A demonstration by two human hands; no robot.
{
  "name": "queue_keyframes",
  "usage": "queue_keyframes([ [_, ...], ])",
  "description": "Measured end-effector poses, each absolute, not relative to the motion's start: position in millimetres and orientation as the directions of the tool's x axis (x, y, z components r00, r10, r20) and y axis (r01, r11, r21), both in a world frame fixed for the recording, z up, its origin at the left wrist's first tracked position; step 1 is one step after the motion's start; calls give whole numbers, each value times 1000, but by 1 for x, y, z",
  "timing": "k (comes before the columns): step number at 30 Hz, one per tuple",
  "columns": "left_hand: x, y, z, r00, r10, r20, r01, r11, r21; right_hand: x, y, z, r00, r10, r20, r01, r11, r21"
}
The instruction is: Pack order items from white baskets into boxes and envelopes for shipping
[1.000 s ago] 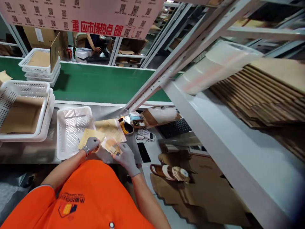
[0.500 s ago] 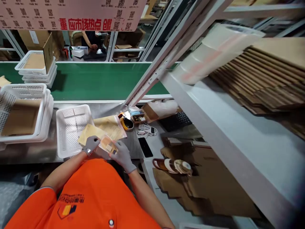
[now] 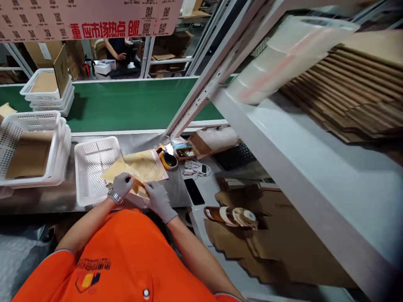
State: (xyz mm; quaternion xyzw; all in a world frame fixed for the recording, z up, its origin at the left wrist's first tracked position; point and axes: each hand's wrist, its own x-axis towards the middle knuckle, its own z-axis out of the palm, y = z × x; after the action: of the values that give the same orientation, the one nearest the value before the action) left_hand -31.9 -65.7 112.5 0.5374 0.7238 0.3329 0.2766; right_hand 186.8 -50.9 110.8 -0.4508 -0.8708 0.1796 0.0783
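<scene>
Both my hands wear pale grey gloves and are close together in front of my body. Between them is a small orange-brown packet [image 3: 139,188] in what looks like clear wrapping. The fingers of my right hand [image 3: 158,201] are closed on its right side. My left hand [image 3: 122,184], with a metal watch at the wrist, pinches its left edge. A pale yellow envelope [image 3: 116,170] lies just beyond my left hand, partly over the rim of a white perforated basket [image 3: 97,144]. Another yellowish envelope [image 3: 143,161] lies on the metal table behind the packet.
Stacked white baskets [image 3: 58,167] stand at left, before a green conveyor [image 3: 132,105]. Tape in a yellow dispenser [image 3: 168,159], a phone [image 3: 193,191] and a brown bottle [image 3: 229,216] are to the right. A shelf [image 3: 283,167] holding tape rolls and cardboard juts in overhead. A co-worker sits beyond.
The packet has turned in my hands, so its pale label no longer faces up as plainly. My left hand has moved slightly closer to it. The camera view has shifted slightly.
</scene>
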Motion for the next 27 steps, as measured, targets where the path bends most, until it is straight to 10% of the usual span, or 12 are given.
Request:
queue_keyframes([
  [12,-9,-92,123,86,981,-174,868,12,497,180,-63,101,-358,934,-9,774,291,-563],
  [18,2,-91,125,334,928,-164,795,-184,578,173,-71,97,-250,968,29,815,226,-534],
  [23,-16,-95,115,-294,948,119,605,88,791,176,-76,97,-201,978,45,732,181,-657],
  [27,-21,-97,107,-297,919,-259,243,335,911,169,-88,101,-152,988,37,700,134,-701],
])
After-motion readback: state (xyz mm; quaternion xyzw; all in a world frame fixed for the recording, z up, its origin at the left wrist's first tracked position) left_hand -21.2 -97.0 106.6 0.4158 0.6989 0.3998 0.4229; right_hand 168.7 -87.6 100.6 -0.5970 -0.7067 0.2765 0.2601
